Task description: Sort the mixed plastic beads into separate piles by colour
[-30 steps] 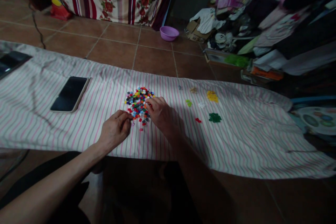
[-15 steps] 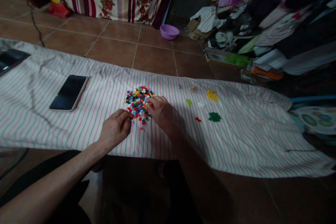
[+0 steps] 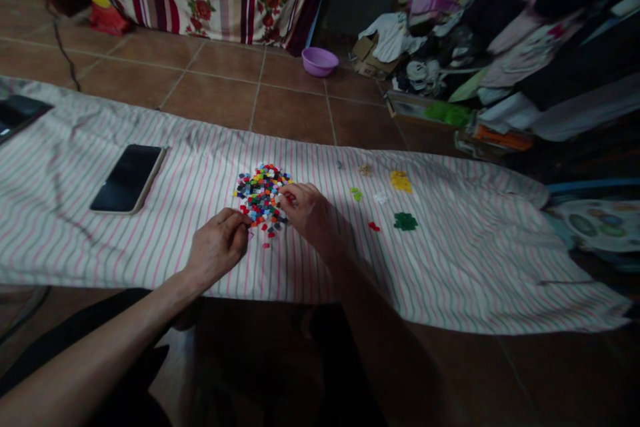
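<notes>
A heap of small mixed-colour pieces (image 3: 263, 190), like tiny beads or bricks, lies on the striped cloth (image 3: 480, 260). At its lower left edge is my left hand (image 3: 219, 245), fingers curled and pressed together; what they pinch, if anything, is too small to make out. My right hand (image 3: 309, 213) reaches over the heap's right side with thumb and forefinger closed together, their tips among the pieces. To the right lie small single-colour groups: yellow (image 3: 401, 180), dark green (image 3: 405, 221), light green (image 3: 355, 194), white (image 3: 381, 197), red (image 3: 374, 226) and tan pieces (image 3: 365, 169).
A phone (image 3: 129, 179) lies left of the heap, and another dark device (image 3: 20, 113) sits at the far left. Beyond the cloth, a purple basin (image 3: 320, 63) stands on the tiled floor. Clothes (image 3: 395, 37) and boxes are piled at the back right.
The view has shifted slightly, moving everything a little to the left. Both hands stay at the heap in nearly the same pose, and the colour groups look the same.
</notes>
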The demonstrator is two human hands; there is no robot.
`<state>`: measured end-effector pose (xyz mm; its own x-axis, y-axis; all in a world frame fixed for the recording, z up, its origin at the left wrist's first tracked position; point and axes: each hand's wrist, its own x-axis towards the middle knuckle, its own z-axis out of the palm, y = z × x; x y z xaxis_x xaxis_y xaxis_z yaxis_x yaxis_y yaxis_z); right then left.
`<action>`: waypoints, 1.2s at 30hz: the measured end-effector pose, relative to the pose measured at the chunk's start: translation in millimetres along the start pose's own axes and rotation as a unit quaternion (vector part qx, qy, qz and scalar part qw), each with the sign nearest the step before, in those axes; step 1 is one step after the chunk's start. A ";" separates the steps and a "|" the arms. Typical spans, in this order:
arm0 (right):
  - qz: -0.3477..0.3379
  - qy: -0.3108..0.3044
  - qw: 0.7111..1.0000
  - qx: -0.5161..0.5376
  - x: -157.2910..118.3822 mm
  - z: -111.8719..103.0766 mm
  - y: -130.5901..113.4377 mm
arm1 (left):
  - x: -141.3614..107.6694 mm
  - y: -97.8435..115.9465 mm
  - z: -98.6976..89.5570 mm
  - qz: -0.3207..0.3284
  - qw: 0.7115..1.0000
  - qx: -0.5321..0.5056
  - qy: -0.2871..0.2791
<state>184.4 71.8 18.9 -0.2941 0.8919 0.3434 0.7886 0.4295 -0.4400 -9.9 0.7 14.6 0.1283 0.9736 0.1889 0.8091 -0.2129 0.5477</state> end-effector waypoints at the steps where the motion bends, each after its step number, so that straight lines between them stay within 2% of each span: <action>1: 0.005 0.002 1.000 0.002 -0.4 0.1 0.1 | 0.1 0.4 -0.2 -0.001 1.000 0.000 -0.001; 6: 0.022 0.018 1.000 0.013 -1.9 1.8 2.1 | 0.6 1.2 -0.4 -0.004 1.000 0.007 -0.002; 10: 0.004 0.029 0.999 0.019 -3.0 0.1 7.4 | 0.8 0.2 0.3 -0.004 1.000 0.011 -0.001; 16: 0.010 0.040 0.999 0.011 -7.9 -9.7 19.2 | 0.6 0.7 -0.6 -0.008 1.000 0.019 0.001; 20: 0.023 0.074 0.997 -0.001 -10.1 -18.4 29.6 | 0.7 2.5 -2.0 -0.009 1.000 0.028 -0.001; 30: 0.066 0.153 0.986 -0.026 -19.8 -48.2 75.6 | 0.4 1.4 -1.1 -0.009 1.000 0.015 0.004; 36: 0.131 0.186 0.973 -0.050 -31.6 -68.5 111.4 | 0.2 1.7 -1.4 -0.014 1.000 0.022 -0.006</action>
<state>318.6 81.8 15.8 0.1241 0.8481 0.5150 0.8641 0.1628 -0.4763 -9.4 0.5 16.8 0.1120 0.9800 0.1644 0.8365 -0.1823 0.5167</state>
